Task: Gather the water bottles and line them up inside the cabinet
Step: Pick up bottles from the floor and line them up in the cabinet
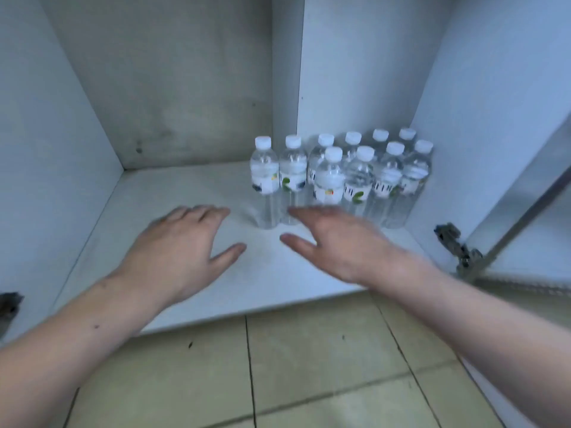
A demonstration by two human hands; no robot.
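Ten water bottles (pixel 340 177) crowd the cabinet shelf's (pixel 173 193) far right; its left lies bare. Labels blur unreadably. Left hand (pixel 182 251) and right hand (pixel 336 242) hover spread, grasping nothing.

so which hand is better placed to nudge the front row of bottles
Right. The right hand is open with its fingertips just before the front row; the left hand hovers over bare shelf.

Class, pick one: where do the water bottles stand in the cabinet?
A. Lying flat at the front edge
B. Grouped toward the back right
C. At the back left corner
B: the water bottles stand upright in rows toward the cabinet floor's back right.
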